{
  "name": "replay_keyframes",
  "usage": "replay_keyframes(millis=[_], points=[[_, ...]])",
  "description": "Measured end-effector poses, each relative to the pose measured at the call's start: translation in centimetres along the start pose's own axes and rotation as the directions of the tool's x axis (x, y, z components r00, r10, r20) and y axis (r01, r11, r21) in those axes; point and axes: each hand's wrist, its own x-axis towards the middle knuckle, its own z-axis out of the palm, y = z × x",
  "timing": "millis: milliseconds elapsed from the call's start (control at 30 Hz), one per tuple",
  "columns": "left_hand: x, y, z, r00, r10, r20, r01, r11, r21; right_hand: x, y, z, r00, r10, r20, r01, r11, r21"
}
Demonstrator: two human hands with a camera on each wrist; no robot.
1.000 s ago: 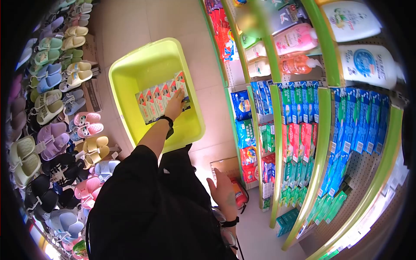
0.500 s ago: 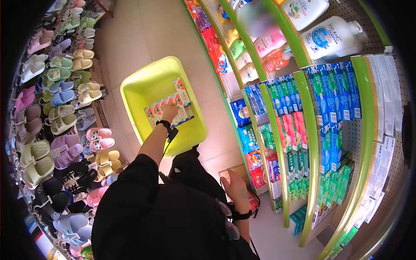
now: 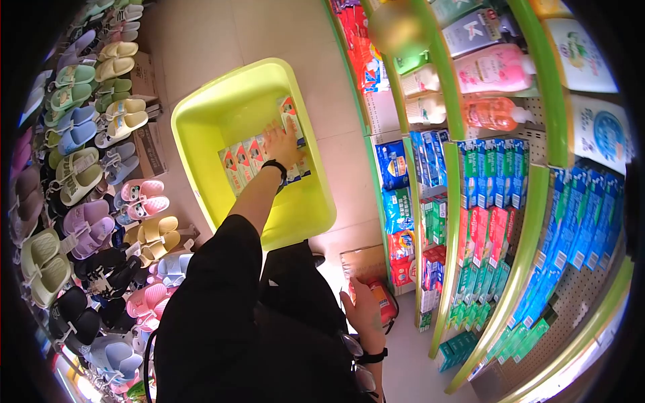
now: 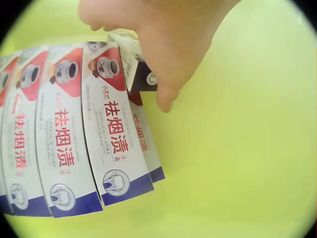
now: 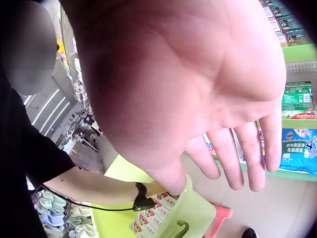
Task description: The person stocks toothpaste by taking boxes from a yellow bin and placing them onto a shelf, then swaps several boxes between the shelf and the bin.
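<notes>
In the head view, a row of white toothpaste boxes (image 3: 235,173) with red corners lies in a yellow-green basket (image 3: 201,168). My left hand (image 3: 282,148) is over the row's right part, fingers spread, beside another box (image 3: 287,111) at the basket's far right side. The left wrist view has the row of boxes (image 4: 114,134) lying side by side; the left thumb (image 4: 168,94) touches or nearly touches a dark box end (image 4: 143,77). My right hand (image 3: 365,316) hangs empty beside my body, its straight fingers (image 5: 247,153) also showing in the right wrist view.
Shelves of toothpaste (image 3: 494,174), bottles (image 3: 494,67) and detergent bags (image 3: 393,164) stand on the right. Racks of slippers (image 3: 77,174) line the left. A red fire extinguisher (image 3: 384,302) and a cardboard box (image 3: 366,260) sit near the right hand.
The left hand's fingers, bunched over the boxes half a second ago, are now spread further toward the basket's far side. The head view has shifted; the right hand still hangs empty.
</notes>
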Motion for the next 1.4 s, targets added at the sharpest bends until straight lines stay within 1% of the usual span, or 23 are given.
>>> replay_keyframes(millis=[67,100,233,300,333,400,433,467,533,600,667,733,800,867,933,967,1000,1033,1067,1167,1233,1333,1400], points=[[1.7,0.4,2.1,0.995,0.063,-0.079,-0.05,0.986,0.162,1.4,-0.8,0.0,0.999,-0.008,0.034,0.008,1.0,-0.02],[3.3,-0.3,5.5,0.969,0.122,-0.213,-0.063,0.962,0.266,2.0,-1.1,-0.1,0.999,-0.004,0.032,0.004,1.0,-0.013],[4.9,-0.6,7.0,0.948,0.221,-0.228,-0.125,0.92,0.371,2.6,-2.3,-0.7,1.0,-0.028,-0.01,0.028,0.999,-0.02],[4.8,-0.5,5.6,0.955,0.139,-0.261,-0.103,0.984,0.149,2.3,-2.5,-1.4,1.0,-0.015,-0.026,0.015,1.0,-0.02],[4.4,-0.4,4.1,0.952,0.145,-0.271,-0.108,0.983,0.146,2.1,-2.4,-1.7,0.999,-0.018,-0.038,0.017,1.0,-0.022],[2.9,-0.9,1.1,0.962,0.096,-0.254,-0.136,0.981,-0.142,1.5,-2.1,-1.7,0.999,0.008,-0.034,-0.009,1.0,-0.03],[2.3,-1.3,0.7,0.932,0.027,-0.363,-0.134,0.952,-0.275,1.4,-1.7,-1.6,0.999,-0.005,-0.048,0.003,1.0,-0.03],[1.7,-2.0,0.1,0.925,0.027,-0.38,-0.141,0.951,-0.274,1.2,-1.2,-1.5,0.997,-0.032,-0.063,0.029,0.999,-0.046],[-0.8,-2.8,-3.5,0.984,-0.061,-0.169,-0.071,0.731,-0.679,1.4,-0.9,-1.9,0.992,-0.079,-0.094,0.073,0.995,-0.064],[-4.4,-2.9,-5.3,0.953,-0.1,-0.288,-0.145,0.68,-0.718,1.7,-1.3,-2.4,0.986,-0.128,-0.109,0.118,0.989,-0.094],[-8.4,-3.0,-6.5,0.879,-0.079,-0.471,-0.319,0.637,-0.702,2.4,-2.7,-2.9,0.961,-0.202,-0.189,0.185,0.977,-0.105],[-12.5,-3.8,-7.3,0.741,0.136,-0.657,-0.568,0.649,-0.506,3.1,-5.1,-4.2,0.96,-0.204,-0.191,0.219,0.974,0.057],[-17.2,-3.3,-10.8,0.589,0.391,-0.708,-0.745,0.602,-0.287,3.7,-8.1,-5.2,0.97,-0.157,-0.186,0.21,0.925,0.318],[-21.4,-2.4,-12.1,0.518,0.505,-0.69,-0.83,0.491,-0.264,4.4,-8.9,-4.7,0.939,-0.264,-0.219,0.333,0.856,0.395],[-25.0,-1.3,-12.4,0.46,0.583,-0.67,-0.881,0.393,-0.263,4.7,-10.8,-3.9,0.972,-0.133,-0.192,0.2,0.9,0.388],[-26.4,-0.7,-12.3,0.379,0.634,-0.674,-0.92,0.338,-0.199,4.9,-11.6,-4.0,0.959,-0.092,-0.267,0.197,0.894,0.402],[-27.7,0.2,-12.7,0.302,0.678,-0.67,-0.948,0.29,-0.134,5.0,-12.3,-4.1,0.978,-0.051,-0.203,0.138,0.886,0.442],[-29.5,1.7,-14.0,0.311,0.683,-0.661,-0.949,0.264,-0.173,4.5,-12.6,-4.3,0.992,-0.022,-0.127,0.082,0.87,0.486],[-30.2,2.3,-14.0,0.256,0.673,-0.694,-0.963,0.237,-0.126,3.6,-12.5,-4.5,0.985,0.001,-0.172,0.089,0.852,0.515],[-31.5,4.3,-14.0,0.199,0.72,-0.664,-0.98,0.161,-0.12,1.7,-11.1,-5.2,0.909,0.017,-0.416,0.227,0.817,0.529],[-32.7,6.4,-13.8,0.113,0.765,-0.634,-0.993,0.076,-0.086,0.9,-9.0,-6.0,0.948,0.128,-0.29,0.041,0.858,0.512],[-35.4,10.2,-13.0,0.018,0.797,-0.604,-0.999,-0.002,-0.032,-3.3,-4.4,-9.4,0.962,0.019,-0.272,0.123,0.859,0.497],[-38.2,12.7,-13.1,0.026,0.858,-0.513,-0.994,-0.034,-0.107,-5.5,0.5,-10.5,0.953,-0.072,-0.295,0.237,0.78,0.579]])
